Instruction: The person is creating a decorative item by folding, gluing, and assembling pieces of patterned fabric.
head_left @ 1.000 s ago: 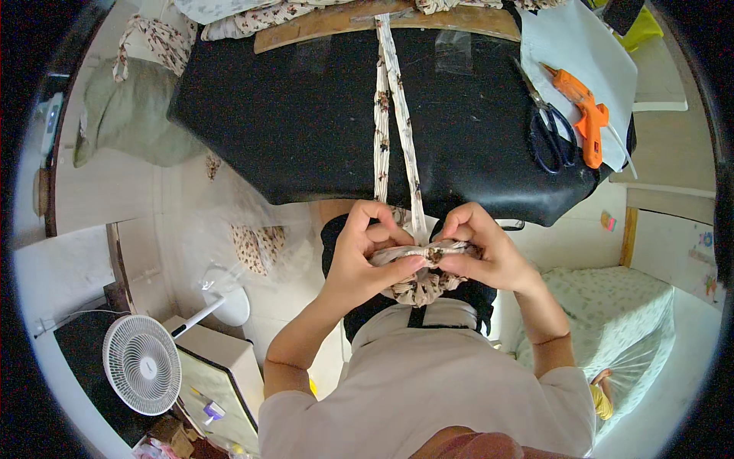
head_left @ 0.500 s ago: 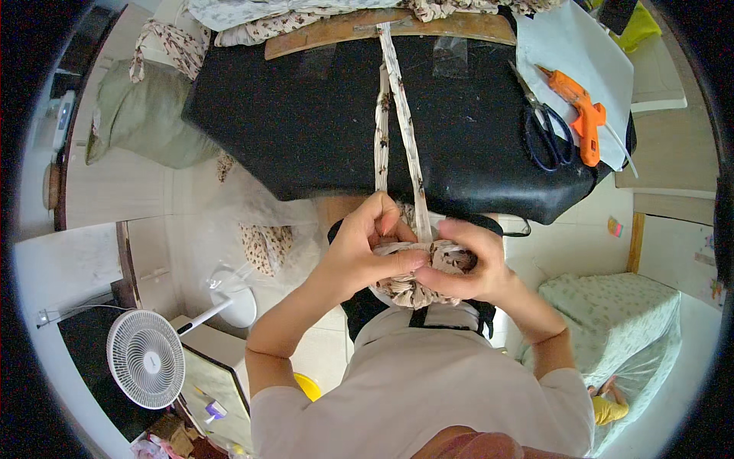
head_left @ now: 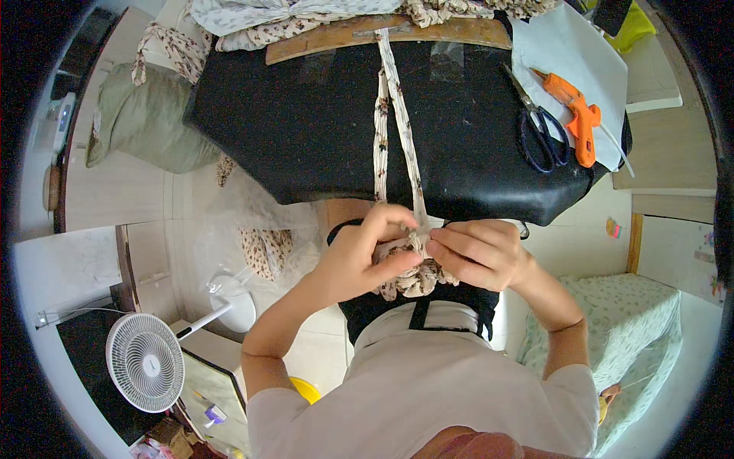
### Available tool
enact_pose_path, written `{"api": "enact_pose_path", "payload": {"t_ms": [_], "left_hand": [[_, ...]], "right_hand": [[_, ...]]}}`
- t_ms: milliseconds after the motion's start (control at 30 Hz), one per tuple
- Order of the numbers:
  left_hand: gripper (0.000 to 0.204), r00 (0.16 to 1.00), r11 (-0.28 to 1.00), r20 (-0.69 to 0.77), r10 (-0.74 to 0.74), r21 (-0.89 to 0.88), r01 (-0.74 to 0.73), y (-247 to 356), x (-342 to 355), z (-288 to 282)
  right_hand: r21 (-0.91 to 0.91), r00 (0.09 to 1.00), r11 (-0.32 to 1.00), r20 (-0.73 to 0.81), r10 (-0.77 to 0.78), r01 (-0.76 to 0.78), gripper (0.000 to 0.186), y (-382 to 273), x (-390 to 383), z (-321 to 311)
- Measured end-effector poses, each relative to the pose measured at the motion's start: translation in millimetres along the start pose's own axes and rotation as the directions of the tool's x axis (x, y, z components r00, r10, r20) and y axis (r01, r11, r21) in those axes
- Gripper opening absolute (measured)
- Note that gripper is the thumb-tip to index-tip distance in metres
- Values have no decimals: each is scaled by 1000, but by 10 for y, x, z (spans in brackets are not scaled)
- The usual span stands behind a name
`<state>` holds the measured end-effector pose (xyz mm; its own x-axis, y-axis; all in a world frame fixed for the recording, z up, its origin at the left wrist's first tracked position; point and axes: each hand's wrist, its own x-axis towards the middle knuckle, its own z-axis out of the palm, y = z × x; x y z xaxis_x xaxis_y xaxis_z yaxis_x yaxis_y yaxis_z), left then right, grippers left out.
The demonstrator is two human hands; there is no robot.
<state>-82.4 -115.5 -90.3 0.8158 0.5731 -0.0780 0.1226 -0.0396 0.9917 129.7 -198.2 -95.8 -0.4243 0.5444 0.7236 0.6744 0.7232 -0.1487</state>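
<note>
1. Just off the near edge of the worktop (head_left: pixel 306 138), above the lap: gathered floral fabric (head_left: pixel 417 284), ruffled and bunched, between both hands.
2. At its left side: left hand (head_left: pixel 348 256), thumb and forefinger slightly parted about a small tuft; impossible to tell how firmly gripping, with other fingers mostly hidden.
3. At its upper right: right hand (head_left: pixel 488 254), fingers drawn together in a narrow pinch on the fabric, close to the left fingertips.
4. From the far edge, across the middle and down past the near edge: narrow floral strip (head_left: pixel 400 115), in two lengths, closest together at the far end.
5. Along the far edge: curved wooden board (head_left: pixel 459 34), with patterned cloth (head_left: pixel 275 15) heaped behind its left part.
6. At the far right corner: white sheet (head_left: pixel 589 57), under an orange glue gun (head_left: pixel 577 111).
7. Just left of the glue gun, near the right edge: dark-handled scissors (head_left: pixel 537 126), pointing toward the far edge.
8. Beyond the left edge: green cloth (head_left: pixel 145 122).
</note>
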Motion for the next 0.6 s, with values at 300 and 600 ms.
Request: {"api": "enact_pose_path", "payload": {"t_ms": [300, 600], "left_hand": [[49, 564, 140, 308, 766, 777, -614, -272, 40, 66], [24, 588, 312, 256, 768, 651, -692, -93, 90, 7]], "right_hand": [[130, 997, 988, 15, 82, -83, 27, 20, -6, 40], [198, 914, 893, 128, 385, -404, 26, -34, 6, 1]]}}
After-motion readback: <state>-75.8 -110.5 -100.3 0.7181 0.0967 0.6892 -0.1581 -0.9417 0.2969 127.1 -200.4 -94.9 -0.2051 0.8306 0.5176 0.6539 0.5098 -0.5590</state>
